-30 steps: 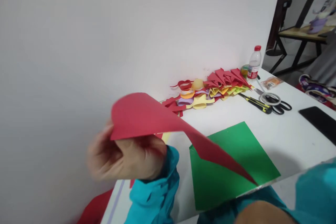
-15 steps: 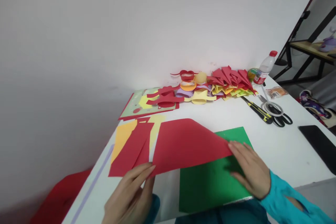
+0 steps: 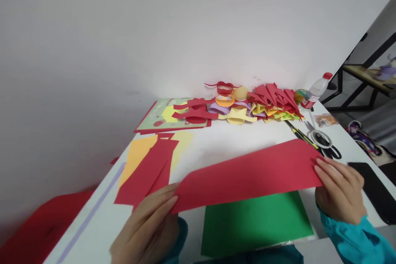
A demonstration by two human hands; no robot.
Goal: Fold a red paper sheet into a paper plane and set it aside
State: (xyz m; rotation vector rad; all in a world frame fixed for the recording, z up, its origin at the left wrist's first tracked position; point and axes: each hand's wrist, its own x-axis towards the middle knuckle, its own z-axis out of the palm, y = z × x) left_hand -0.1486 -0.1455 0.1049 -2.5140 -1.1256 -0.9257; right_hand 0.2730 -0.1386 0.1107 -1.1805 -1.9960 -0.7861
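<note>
A sheet of red paper (image 3: 247,173) stretches between my hands, held in the air above the table. My left hand (image 3: 148,225) pinches its left end, thumb below and fingers on top. At the right end, my right hand (image 3: 340,187) grips the other edge. Beneath the sheet lies a green sheet (image 3: 256,225), partly hidden by the red one. To the left, cut red paper pieces (image 3: 148,165) rest over orange paper (image 3: 134,154) and pale yellow paper (image 3: 183,148).
Along the wall are a green picture board (image 3: 148,119), paper rings (image 3: 236,114) and folded red paper pieces (image 3: 274,97). At right stand or lie a bottle (image 3: 316,90), a tape roll (image 3: 321,138), black-handled scissors (image 3: 334,152), a yellow-black cutter (image 3: 298,133) and a black phone (image 3: 373,189).
My right hand has moved right and now grips the far end of the red sheet. The sheet has swung out lengthwise to the right, showing more of the table behind it.
</note>
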